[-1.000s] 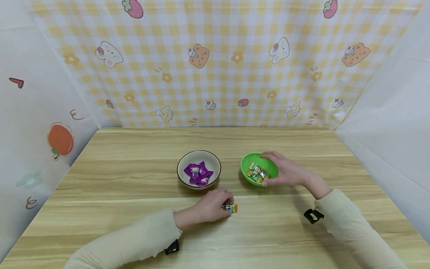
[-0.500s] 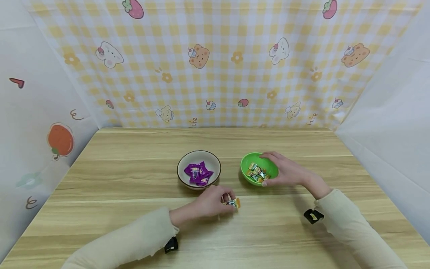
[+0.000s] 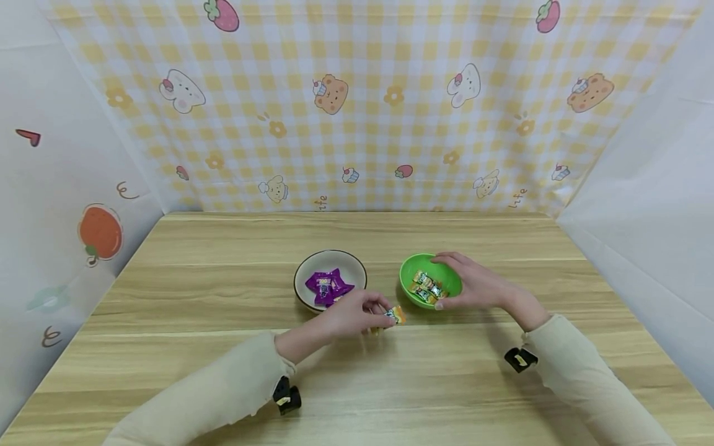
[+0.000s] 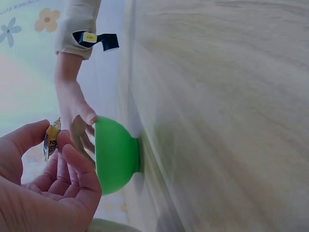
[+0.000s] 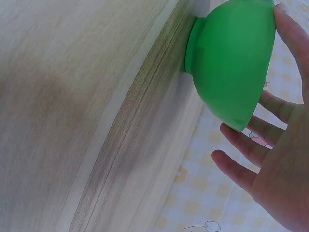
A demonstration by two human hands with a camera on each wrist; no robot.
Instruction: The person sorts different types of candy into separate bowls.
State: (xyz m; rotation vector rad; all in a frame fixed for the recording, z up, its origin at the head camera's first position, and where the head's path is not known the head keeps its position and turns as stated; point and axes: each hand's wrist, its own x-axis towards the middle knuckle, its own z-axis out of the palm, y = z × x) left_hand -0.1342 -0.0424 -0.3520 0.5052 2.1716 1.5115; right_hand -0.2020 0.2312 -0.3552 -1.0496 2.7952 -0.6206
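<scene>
Between thumb and fingertips my left hand (image 3: 351,314) pinches a small wrapped candy (image 3: 398,314) in a yellow-orange wrapper. The left wrist view shows the candy (image 4: 51,138) held clear of the table, near the green bowl (image 4: 113,157). My right hand (image 3: 476,285) holds the green bowl (image 3: 409,267) by its rim, thumb on the near side and fingers reaching to the far side. Several similar yellow-orange candies (image 3: 429,286) lie inside it. Behind the left hand stands a cream bowl (image 3: 350,265) with a dark rim. It contains several purple-wrapped candies (image 3: 325,285), partly hidden by that hand.
Both bowls stand side by side on a wood-grain table (image 3: 435,384) with a gap between them. A yellow checked cloth (image 3: 362,124) hangs behind the far edge. White cloth walls (image 3: 647,186) flank both sides.
My left hand has lifted the candy from the table and carried it forward and slightly right, toward the green bowl. My right hand and both bowls have stayed in place.
</scene>
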